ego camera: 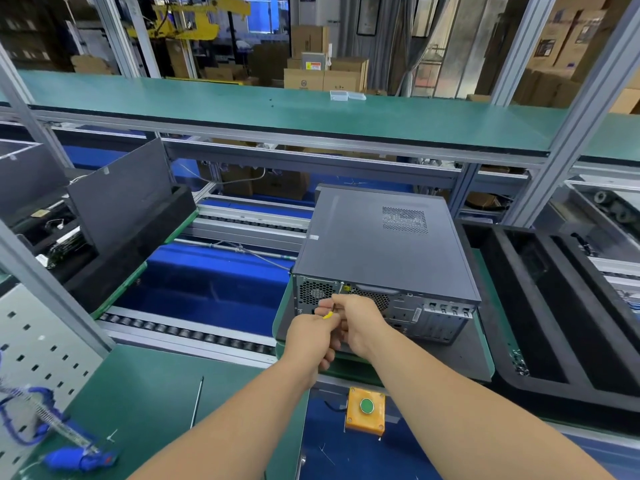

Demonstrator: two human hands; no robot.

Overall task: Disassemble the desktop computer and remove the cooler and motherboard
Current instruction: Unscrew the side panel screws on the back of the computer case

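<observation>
A dark grey desktop computer case (377, 247) lies on its side on a green pallet (485, 341), its side panel closed and its rear panel facing me. Both hands meet at the rear panel's upper left. My left hand (308, 337) grips the yellow handle of a screwdriver (328, 315). The thin shaft runs up to a screw near the rear fan grille (313, 292). My right hand (356, 320) curls round the shaft close to the handle. The cooler and motherboard are hidden inside the case.
A yellow box with a green button (366, 408) sits below the pallet. A thin metal rod (197, 401) lies on the green bench, and a blue electric screwdriver (79, 457) lies at bottom left. Black foam trays (554, 306) stand to the right, and a grey panel (121, 195) leans at left.
</observation>
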